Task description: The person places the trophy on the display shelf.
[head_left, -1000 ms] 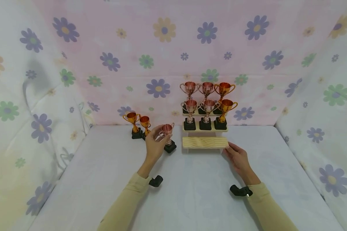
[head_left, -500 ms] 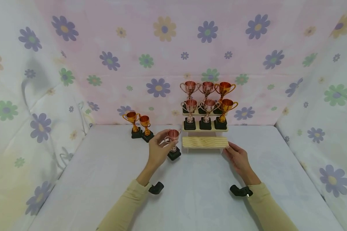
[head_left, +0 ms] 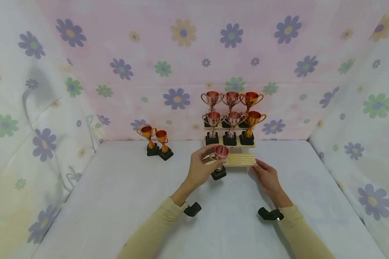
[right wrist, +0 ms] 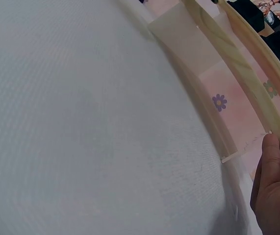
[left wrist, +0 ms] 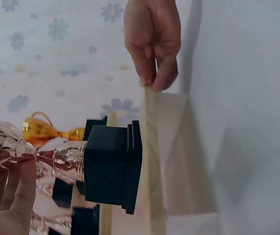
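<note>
By the stand's front edge, left half: the person's left hand [head_left: 199, 169] had its thumb and fingers curled round the cup of a rose-gold trophy [head_left: 222, 153], spread only as wide as that cup.
Held trophy: it was base down and slightly tilted, partly hiding the left half of the lowest step [head_left: 241, 159]; I could not tell whether its black base touched the wood.
Right hand: the right hand [head_left: 269, 180] pinched that step's right end near its front corner, thumb and fingers drawn together about the plank.
Middle step [head_left: 230, 146]: two rose-gold trophies [head_left: 213, 118] stood upright from its left edge, then a gold trophy [head_left: 254, 118] by its right edge.
Top step [head_left: 220, 128]: the same order showed there, the bases partly hidden by the row in front.
Table [head_left: 227, 223]: near its back edge, well left of the stand, two gold trophies [head_left: 162, 137] stood just beside each other.
</note>
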Available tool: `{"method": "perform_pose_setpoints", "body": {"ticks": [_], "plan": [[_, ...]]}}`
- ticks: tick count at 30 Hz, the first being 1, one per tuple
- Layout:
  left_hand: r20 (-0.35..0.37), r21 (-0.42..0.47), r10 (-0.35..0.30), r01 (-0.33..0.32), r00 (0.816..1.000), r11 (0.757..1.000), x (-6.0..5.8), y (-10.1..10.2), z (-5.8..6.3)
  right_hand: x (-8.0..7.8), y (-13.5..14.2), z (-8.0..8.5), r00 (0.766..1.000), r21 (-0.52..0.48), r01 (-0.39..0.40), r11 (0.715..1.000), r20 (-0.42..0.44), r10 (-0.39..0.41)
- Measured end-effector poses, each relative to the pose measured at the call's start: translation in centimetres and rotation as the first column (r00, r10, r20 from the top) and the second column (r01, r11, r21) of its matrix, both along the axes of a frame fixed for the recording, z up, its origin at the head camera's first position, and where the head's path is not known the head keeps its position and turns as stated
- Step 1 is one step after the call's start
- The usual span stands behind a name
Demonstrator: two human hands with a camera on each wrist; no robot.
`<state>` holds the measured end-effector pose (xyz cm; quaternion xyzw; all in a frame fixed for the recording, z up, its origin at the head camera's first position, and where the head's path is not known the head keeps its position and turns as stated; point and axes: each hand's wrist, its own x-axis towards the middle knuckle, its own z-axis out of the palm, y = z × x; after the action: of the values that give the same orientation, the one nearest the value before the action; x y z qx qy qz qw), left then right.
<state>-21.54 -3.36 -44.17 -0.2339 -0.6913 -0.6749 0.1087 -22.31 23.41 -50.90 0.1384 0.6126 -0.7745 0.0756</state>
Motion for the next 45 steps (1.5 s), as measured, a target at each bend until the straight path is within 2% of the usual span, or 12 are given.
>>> {"method": "perform_pose_setpoints", "body": {"ticks": [3, 7, 11, 19, 22, 26, 33, 38, 45], "plan": [[-0.041, -0.028, -0.028, 0.027, 0.999, 0.999, -0.5, 1.4, 0.5, -0.1, 0.0, 0.0, 1.0, 0.005, 0.0, 1.0, 0.002, 0.0], [-0.067, -0.046, -0.07, 0.067, 0.995, 0.997, -1.7, 2.9, 0.6, -0.3, 0.0, -0.2, 1.0, 0.001, 0.002, 1.0, -0.009, -0.002], [-0.033, -0.047, -0.088, 0.087, 0.996, 0.995, -3.1, 4.0, 0.4, -0.4, 0.0, -0.3, 1.0, -0.01, 0.004, 1.0, -0.018, -0.004], [0.01, -0.067, -0.062, 0.063, 0.998, 0.996, -4.9, 5.3, -0.2, -0.3, -0.1, -0.1, 1.0, 0.006, -0.005, 1.0, -0.011, 0.005], [0.021, -0.11, -0.071, 0.073, 0.997, 0.991, -5.4, 5.7, -0.1, -0.2, 0.0, -0.1, 1.0, 0.008, -0.003, 1.0, -0.007, 0.003], [0.035, -0.151, -0.116, 0.12, 0.993, 0.981, -5.9, 6.3, 0.2, -0.2, 0.1, -0.1, 1.0, 0.0, 0.002, 1.0, -0.001, -0.002], [0.036, -0.148, -0.215, 0.218, 0.976, 0.965, -6.8, 7.5, 0.4, -0.2, 0.1, -0.4, 1.0, 0.003, -0.006, 1.0, -0.023, 0.006], [0.071, -0.158, -0.214, 0.223, 0.974, 0.962, -7.2, 8.3, 0.3, -0.1, 0.3, -0.5, 1.0, -0.01, -0.004, 1.0, -0.019, 0.004], [0.067, -0.176, -0.196, 0.205, 0.978, 0.963, -7.3, 9.0, 0.5, -0.1, 0.4, -0.6, 1.0, -0.011, -0.005, 1.0, -0.025, 0.004]]}}
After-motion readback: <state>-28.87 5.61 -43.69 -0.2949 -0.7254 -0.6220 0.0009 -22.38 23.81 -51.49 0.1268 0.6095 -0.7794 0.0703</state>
